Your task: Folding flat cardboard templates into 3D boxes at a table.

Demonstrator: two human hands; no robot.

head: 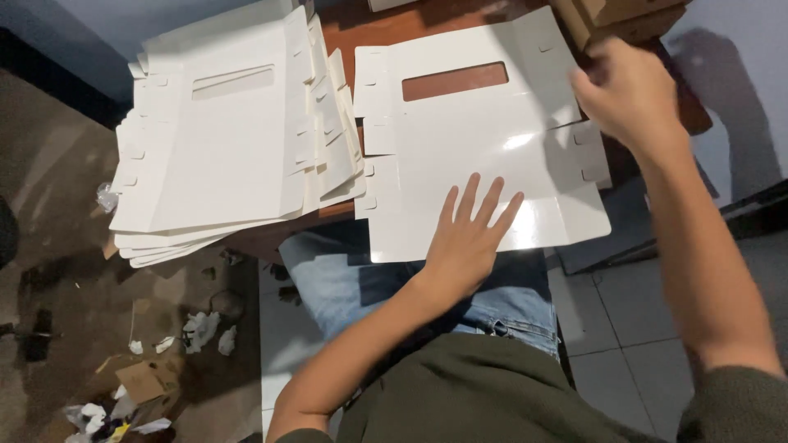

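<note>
— Olive-green sweater (484, 394) and blue jeans (361, 283) lowest; what's above?

— Left hand (468, 238), fingers spread, presses a flat white die-cut cardboard sheet (484, 131) on the wooden table (369, 29). Right hand (628, 94), fingers curled, grips its far corner. A stack of similar blanks (222, 139) lies alongside.

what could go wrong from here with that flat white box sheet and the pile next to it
1. The flat box sheet overhangs the wooden table edge toward the lap; only the left hand, pressed flat on it, seems to pin it, so it might slide off.
2. The right hand works the sheet's far flap; a hard pull could crease or tear a tab.
3. The stack of sheets is fanned and juts past the table edge; a nudge could tip it onto the littered floor.
</note>
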